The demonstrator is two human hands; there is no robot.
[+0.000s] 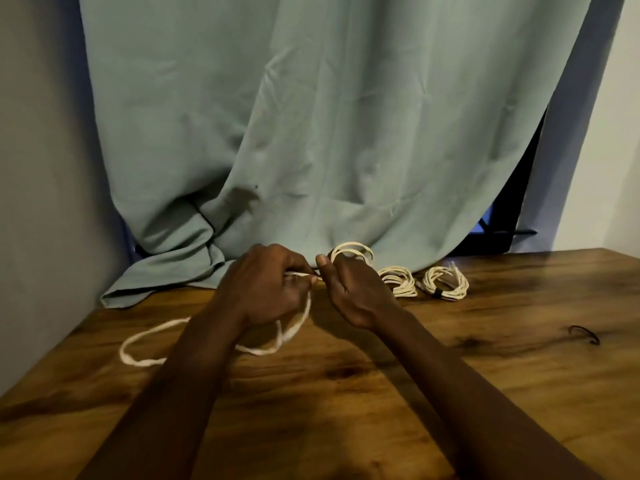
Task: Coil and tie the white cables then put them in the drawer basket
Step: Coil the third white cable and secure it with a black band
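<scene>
I note slack white cable (pixel 138 344) on brown wooden table (pixel 346 410), running 8-to-2 o'clock. Left hand (pixel 266 289) pinches it; right hand (pixel 353 292) clutches its wound loops. At 3 o'clock: plain white coil (pixel 398 280), black-banded white coil (pixel 446 282). Sage curtain (pixel 311 133) hangs behind.

Hidden and blurred parts below the green cloth (pixel 311 116)

Just below it, the left hand (pixel 266 292) is covering the stretch of white cable (pixel 138 362) it is pinching, and the loop hanging under that hand is blurring. The right hand (pixel 356 292) is hiding its fingers behind the coil (pixel 353 247). Behind the cloth's right edge, a dark object (pixel 512 209) is showing only partly.
</scene>
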